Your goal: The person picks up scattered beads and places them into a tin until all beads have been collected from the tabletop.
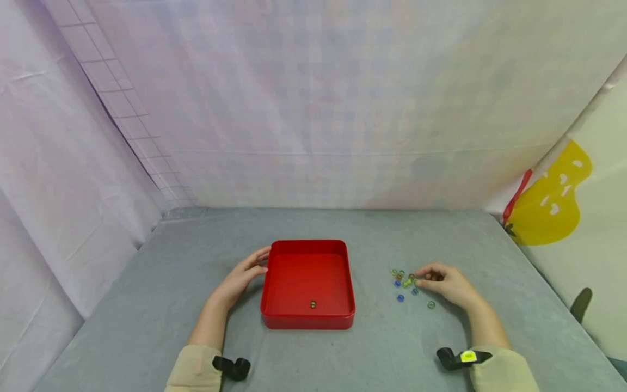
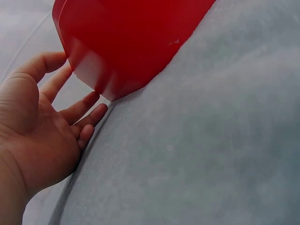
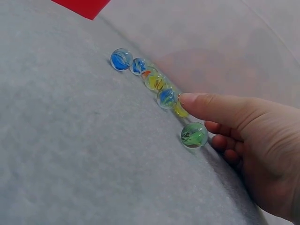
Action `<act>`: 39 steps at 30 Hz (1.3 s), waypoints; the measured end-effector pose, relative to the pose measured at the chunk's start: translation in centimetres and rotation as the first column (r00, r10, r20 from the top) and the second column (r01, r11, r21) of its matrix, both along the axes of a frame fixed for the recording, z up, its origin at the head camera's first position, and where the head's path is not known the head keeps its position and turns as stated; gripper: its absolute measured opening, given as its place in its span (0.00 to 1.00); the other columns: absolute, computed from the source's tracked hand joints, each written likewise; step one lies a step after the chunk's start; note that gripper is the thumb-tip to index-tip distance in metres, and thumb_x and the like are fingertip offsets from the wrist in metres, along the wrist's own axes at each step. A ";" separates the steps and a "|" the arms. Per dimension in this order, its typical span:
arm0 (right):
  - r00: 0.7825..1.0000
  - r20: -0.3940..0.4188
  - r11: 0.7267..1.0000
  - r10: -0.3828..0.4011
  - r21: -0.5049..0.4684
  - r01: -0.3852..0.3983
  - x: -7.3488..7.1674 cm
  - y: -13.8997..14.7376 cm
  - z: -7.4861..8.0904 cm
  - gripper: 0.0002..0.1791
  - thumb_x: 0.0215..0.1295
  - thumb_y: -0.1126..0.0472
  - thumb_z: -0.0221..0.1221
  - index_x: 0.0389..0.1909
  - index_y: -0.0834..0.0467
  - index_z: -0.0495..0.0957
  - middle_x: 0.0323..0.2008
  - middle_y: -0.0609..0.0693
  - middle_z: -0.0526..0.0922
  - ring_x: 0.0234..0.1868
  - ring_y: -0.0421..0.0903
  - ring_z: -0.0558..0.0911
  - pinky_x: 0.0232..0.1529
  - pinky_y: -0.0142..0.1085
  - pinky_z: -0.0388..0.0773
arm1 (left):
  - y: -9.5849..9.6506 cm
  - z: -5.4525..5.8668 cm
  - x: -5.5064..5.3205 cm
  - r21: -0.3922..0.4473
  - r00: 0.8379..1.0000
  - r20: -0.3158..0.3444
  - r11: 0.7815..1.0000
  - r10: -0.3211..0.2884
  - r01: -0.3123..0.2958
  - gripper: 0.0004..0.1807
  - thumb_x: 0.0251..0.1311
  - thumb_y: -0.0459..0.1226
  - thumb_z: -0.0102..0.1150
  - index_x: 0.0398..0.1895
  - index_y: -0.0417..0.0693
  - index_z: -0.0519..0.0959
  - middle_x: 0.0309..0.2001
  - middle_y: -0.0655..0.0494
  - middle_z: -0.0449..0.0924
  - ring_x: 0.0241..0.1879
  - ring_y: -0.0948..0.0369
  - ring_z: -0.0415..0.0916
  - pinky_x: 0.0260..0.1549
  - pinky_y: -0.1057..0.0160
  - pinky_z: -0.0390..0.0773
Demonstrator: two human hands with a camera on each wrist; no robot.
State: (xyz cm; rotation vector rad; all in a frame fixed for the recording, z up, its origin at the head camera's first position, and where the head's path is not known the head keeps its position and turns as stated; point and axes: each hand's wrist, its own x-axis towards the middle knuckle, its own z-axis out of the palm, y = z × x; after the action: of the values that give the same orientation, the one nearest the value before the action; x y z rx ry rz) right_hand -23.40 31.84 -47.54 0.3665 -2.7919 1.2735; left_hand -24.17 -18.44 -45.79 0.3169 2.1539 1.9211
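Note:
A square red tray (image 1: 308,277) stands on the table with one dark marble (image 1: 313,305) inside, near its front wall. My left hand (image 1: 241,280) touches the tray's left side with its fingertips, which rest against the outer wall in the left wrist view. To the right of the tray lies a loose cluster of glass marbles (image 1: 405,282) with blue, green, yellow and orange swirls. My right hand (image 1: 453,285) reaches in from the right, thumb and forefinger spread apart close to an orange marble (image 1: 412,276). Below this hand sits a green-swirled marble (image 3: 194,135).
A grey cloth (image 1: 220,228) covers the table. Pale curtains (image 1: 313,109) rise behind it and at the left. A yellow printed shape (image 1: 553,201) shows on the right-hand sheet. Black bands with small devices (image 1: 234,368) sit over both sleeves.

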 end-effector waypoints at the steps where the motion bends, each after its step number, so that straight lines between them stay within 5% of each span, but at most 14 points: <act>1: 1.000 -0.002 1.000 0.000 0.001 0.000 0.0 0.0 0.0 0.13 0.57 0.57 0.68 0.41 0.60 0.82 0.31 0.50 0.75 0.31 0.43 0.71 0.31 0.34 0.69 | 0.0 0.0 0.0 -0.001 1.000 -0.001 1.000 -0.001 0.001 0.29 0.69 0.35 0.51 0.72 0.49 0.61 0.70 0.44 0.58 0.68 0.49 0.53 0.63 0.42 0.50; 39: 0.999 -0.030 0.999 0.023 0.042 -0.022 0.0 -0.4 0.7 0.10 0.59 0.57 0.66 0.37 0.59 0.83 0.29 0.48 0.77 0.31 0.42 0.72 0.31 0.34 0.69 | 0.0 -0.2 -0.2 0.009 1.000 0.012 1.000 0.010 -0.010 0.29 0.68 0.35 0.52 0.71 0.49 0.62 0.69 0.44 0.60 0.67 0.50 0.55 0.64 0.43 0.51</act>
State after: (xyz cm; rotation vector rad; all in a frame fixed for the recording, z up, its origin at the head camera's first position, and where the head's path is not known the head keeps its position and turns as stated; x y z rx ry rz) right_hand -23.40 31.39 -46.89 0.4172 -2.8001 1.2057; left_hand -24.33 -18.47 -45.98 0.2963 2.1440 1.9332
